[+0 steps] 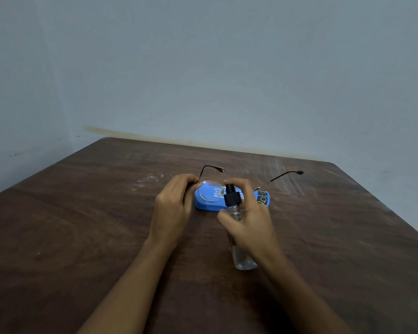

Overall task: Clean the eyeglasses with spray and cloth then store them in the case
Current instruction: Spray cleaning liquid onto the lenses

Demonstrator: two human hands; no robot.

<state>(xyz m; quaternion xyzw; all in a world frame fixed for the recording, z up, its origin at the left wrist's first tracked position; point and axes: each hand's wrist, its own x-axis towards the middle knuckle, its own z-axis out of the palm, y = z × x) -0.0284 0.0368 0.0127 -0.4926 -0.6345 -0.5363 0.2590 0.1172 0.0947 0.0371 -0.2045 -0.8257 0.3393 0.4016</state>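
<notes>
Thin metal-framed eyeglasses [210,189] with unfolded temples are held above the table, and my left hand [173,206] pinches them at the left hinge. My right hand [247,220] grips a clear spray bottle [241,256] with a black pump head [232,195]; the forefinger rests on top of the pump, whose nozzle faces the left lens. A closed blue eyeglass case [204,204] with white lettering lies on the table behind the hands, partly hidden by them. No cloth is in view.
The brown wooden table [82,225] has pale scuff marks at the back. Its far edge runs along a grey-blue wall [203,68], and its right edge slopes down to the frame's right side.
</notes>
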